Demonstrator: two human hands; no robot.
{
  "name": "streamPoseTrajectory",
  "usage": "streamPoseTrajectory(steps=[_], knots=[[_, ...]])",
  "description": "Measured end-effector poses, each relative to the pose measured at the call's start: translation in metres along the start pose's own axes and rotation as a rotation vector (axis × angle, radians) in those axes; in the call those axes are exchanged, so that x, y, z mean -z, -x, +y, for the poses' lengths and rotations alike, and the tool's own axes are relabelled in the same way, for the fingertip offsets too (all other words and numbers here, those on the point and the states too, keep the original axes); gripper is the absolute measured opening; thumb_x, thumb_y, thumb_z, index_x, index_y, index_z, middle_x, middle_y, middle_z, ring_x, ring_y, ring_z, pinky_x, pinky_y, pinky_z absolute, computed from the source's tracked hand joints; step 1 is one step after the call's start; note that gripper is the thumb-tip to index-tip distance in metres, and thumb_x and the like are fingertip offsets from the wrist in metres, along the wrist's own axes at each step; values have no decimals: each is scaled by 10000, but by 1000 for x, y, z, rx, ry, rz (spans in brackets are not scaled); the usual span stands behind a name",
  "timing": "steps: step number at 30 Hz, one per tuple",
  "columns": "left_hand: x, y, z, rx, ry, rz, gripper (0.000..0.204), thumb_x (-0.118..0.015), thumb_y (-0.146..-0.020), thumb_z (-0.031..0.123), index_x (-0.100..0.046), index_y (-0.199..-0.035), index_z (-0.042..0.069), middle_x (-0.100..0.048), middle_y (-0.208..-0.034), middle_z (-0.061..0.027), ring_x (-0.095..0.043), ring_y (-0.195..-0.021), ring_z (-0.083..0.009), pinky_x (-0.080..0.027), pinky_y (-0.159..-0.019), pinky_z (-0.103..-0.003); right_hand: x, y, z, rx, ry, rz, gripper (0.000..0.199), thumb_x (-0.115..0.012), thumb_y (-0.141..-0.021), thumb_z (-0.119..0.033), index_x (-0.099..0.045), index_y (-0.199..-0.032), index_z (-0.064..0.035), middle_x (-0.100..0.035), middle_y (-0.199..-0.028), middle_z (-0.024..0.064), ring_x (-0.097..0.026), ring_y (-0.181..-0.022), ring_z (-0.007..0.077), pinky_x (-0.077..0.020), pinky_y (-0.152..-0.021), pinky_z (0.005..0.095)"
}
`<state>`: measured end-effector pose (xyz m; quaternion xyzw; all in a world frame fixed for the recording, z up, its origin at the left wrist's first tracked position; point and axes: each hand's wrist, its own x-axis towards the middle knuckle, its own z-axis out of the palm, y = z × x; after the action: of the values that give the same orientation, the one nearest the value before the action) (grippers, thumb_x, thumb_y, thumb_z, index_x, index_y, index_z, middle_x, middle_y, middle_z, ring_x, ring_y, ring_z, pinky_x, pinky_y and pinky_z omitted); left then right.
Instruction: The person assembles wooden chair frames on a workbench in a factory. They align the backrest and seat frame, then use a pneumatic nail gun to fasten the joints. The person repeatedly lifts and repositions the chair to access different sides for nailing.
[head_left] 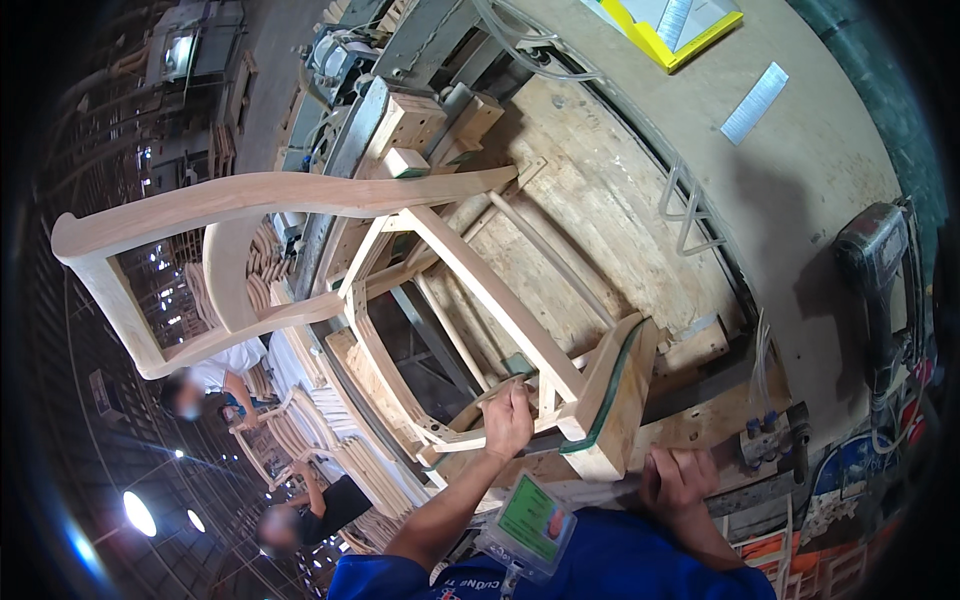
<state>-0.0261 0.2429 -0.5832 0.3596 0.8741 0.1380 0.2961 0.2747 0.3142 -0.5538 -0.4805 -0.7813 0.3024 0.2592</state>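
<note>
A bare wooden chair frame point(490, 290) lies in a clamping press, its backrest point(260, 195) sticking out to the left. My left hand point(508, 418) is closed around the frame's near lower part, beside the corner of the seat rail. Close to the right of that corner stands a wooden clamp block point(615, 400) with a green padded face, touching the frame. My right hand point(680, 478) is curled by the bench's near wooden edge, right of the block; what its fingers hold, if anything, is hidden.
Small air valves with levers point(768, 440) sit right of my right hand. A handheld power tool point(875, 250) hangs at the far right. On the board lie a metal ruler point(755, 103) and a yellow folder point(670, 45). Two people work among chair parts at left.
</note>
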Motion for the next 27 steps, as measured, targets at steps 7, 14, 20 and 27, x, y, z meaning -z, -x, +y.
streamPoseTrajectory(steps=[7,14,20,27], knots=[[2,1,5,72,35,-17,375,-502,-1092,273,-661,-885,4,-597,-641,-202,-650,-568,-313,-525,-615,-430,5,0,-3,-27,-13,-90,204,-750,-858,-84,-713,-1058,-80,-645,-878,86,-626,-722,315,-489,-639,436],[1,2,1,54,44,-19,425,-499,-1090,254,-640,-814,-37,-600,-629,-111,-584,-596,-165,-489,-602,-378,6,-2,-3,-24,-1,-98,219,-746,-830,-77,-721,-1047,-82,-653,-860,82,-618,-696,306,-474,-624,429],[1,2,2,43,52,-18,397,-509,-1078,233,-646,-813,-29,-612,-645,-118,-593,-593,-193,-497,-618,-388,4,0,-4,-14,-1,-88,192,-730,-859,-82,-703,-1049,-73,-670,-874,98,-630,-705,320,-471,-620,437],[2,2,1,34,43,-32,400,-506,-1077,256,-668,-833,-17,-624,-644,-151,-632,-609,-286,-512,-626,-422,5,-3,-7,-10,12,-92,214,-712,-891,-85,-680,-1102,-69,-682,-901,117,-651,-724,352,-495,-641,450]])
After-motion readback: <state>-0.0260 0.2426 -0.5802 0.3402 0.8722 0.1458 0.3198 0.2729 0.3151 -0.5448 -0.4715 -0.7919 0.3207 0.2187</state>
